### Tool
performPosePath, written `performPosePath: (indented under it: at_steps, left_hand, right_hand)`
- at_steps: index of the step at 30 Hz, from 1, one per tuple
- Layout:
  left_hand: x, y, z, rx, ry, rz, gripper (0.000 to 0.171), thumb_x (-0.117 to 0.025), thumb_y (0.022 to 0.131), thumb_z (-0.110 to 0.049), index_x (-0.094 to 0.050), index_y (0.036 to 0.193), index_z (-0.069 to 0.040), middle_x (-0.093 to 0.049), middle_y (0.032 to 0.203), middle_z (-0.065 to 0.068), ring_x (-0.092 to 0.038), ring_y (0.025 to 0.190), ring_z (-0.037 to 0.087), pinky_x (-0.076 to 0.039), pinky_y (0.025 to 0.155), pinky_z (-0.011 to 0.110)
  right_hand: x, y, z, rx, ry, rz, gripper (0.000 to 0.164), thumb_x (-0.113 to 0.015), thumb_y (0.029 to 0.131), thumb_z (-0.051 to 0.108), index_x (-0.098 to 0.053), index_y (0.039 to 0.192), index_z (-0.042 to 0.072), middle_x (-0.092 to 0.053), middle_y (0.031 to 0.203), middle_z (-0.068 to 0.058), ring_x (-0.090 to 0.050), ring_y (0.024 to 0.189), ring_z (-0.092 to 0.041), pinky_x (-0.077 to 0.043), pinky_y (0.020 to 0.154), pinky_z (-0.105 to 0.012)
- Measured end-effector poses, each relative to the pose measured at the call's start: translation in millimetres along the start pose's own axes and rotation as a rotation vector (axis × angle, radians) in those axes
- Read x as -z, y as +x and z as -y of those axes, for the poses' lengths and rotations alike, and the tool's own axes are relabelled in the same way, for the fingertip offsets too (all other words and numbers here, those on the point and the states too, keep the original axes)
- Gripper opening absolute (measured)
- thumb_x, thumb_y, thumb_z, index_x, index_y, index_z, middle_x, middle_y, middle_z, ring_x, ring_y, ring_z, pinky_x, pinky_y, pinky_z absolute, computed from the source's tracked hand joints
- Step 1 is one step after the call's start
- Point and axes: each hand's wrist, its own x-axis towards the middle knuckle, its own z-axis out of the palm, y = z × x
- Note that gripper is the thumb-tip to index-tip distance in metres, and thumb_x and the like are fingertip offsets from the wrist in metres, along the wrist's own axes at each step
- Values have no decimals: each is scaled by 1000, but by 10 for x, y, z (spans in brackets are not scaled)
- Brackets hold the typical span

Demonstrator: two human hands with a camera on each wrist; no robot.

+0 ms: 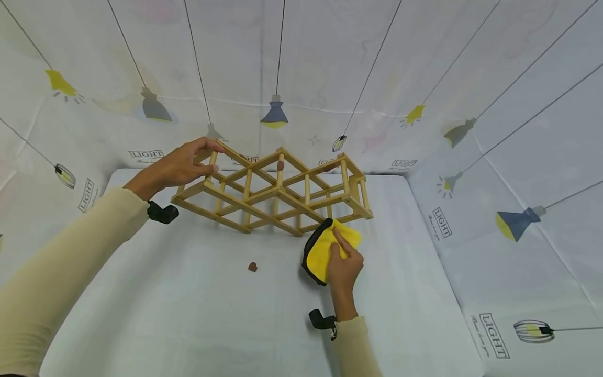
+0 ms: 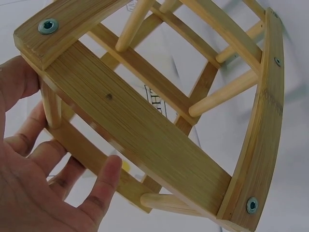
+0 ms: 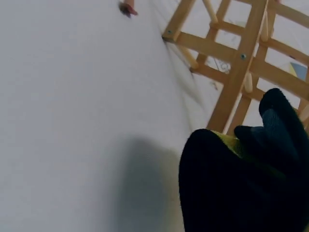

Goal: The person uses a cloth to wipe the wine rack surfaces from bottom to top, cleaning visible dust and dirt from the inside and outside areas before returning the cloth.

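Note:
A folding wooden lattice rack [image 1: 278, 191] of slats and round dowels stands across the table, tilted. My left hand [image 1: 181, 163] grips its left end by an upper corner. In the left wrist view, the fingers of that hand [image 2: 53, 159] curl round a dowel beside a wide slat [image 2: 140, 130] with bolt heads near it. A yellow cloth [image 1: 320, 256] with a black edge is in my right hand [image 1: 345, 262], index finger stretched along it. The cloth's upper edge meets the rack's lower right slats. Up close, dark folds of the cloth [image 3: 212, 179] hide the right hand.
A small brown piece [image 1: 253, 266] lies on the white-covered table [image 1: 188, 314] in front of the rack. White sheeting [image 1: 311, 63] printed with hanging lamps rises behind and at the sides. Black wrist cameras [image 1: 162, 212] sit on both wrists.

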Motion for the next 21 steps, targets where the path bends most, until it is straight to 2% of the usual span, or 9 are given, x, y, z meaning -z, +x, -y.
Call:
performPosePath:
  at_steps: [2, 6, 7, 11, 13, 15, 20, 21]
  left_hand:
    - [12, -8, 4, 4, 7, -2, 51, -66, 106, -20, -45, 152, -13, -29, 175, 13, -16, 165, 40, -18, 127, 73]
    - [23, -10, 5, 17, 3, 1, 53, -65, 106, -21, -44, 154, -13, -26, 176, 13, -14, 166, 41, -18, 127, 74]
    - [21, -7, 3, 19, 2, 5, 54, -65, 106, -22, -44, 155, -13, -25, 176, 13, -14, 166, 41, -18, 127, 74]
    - [18, 1, -7, 17, 0, 16, 53, -65, 106, -22, -44, 155, -14, -24, 177, 13, -13, 166, 41, -18, 127, 73]
    - [25, -5, -12, 17, 8, 12, 52, -66, 106, -21, -45, 153, -13, -26, 176, 14, -14, 166, 40, -19, 127, 73]
    - [33, -13, -21, 18, 10, 12, 51, -66, 106, -20, -45, 152, -13, -27, 176, 14, -15, 166, 40, -19, 127, 73]
    - [11, -1, -42, 23, 18, 20, 51, -64, 106, -19, -44, 152, -13, -26, 176, 14, -14, 166, 40, -20, 127, 72]
    - [3, 4, -43, 21, 20, 22, 51, -64, 106, -19, -44, 153, -13, -26, 176, 14, -14, 166, 40, -20, 127, 72]
  right_hand:
    - [-31, -78, -21, -1, -26, 45, 35, -63, 102, 11, -79, 125, 33, -75, 133, 10, -67, 99, -12, -48, 67, -16]
    - [-115, -192, -94, -10, -98, 114, 36, -63, 101, 12, -80, 123, 34, -74, 134, 8, -56, 71, -14, -45, 58, -20]
    - [-137, -208, -105, -10, -106, 106, 37, -63, 101, 12, -79, 125, 35, -74, 135, 9, -50, 64, -17, -42, 52, -22]
    - [-228, -185, -87, 19, -88, 7, 37, -63, 102, 13, -77, 128, 35, -73, 134, 14, -46, 56, -15, -39, 49, -22]
    - [-280, -138, -59, 28, -71, 0, 37, -63, 102, 13, -76, 129, 34, -74, 134, 14, -40, 51, -15, -36, 46, -21]
    - [-336, -94, -34, 4, -72, 44, 36, -64, 101, 14, -77, 128, 33, -74, 134, 10, -41, 53, -12, -36, 47, -20]
    - [-431, -45, -49, -162, -177, 250, 31, -65, 101, 21, -79, 123, 37, -74, 137, 2, -35, 43, -12, -35, 42, -21]
    - [-433, -47, -58, -177, -193, 273, 30, -64, 101, 23, -80, 122, 39, -77, 131, -1, -30, 39, -13, -33, 40, -21]
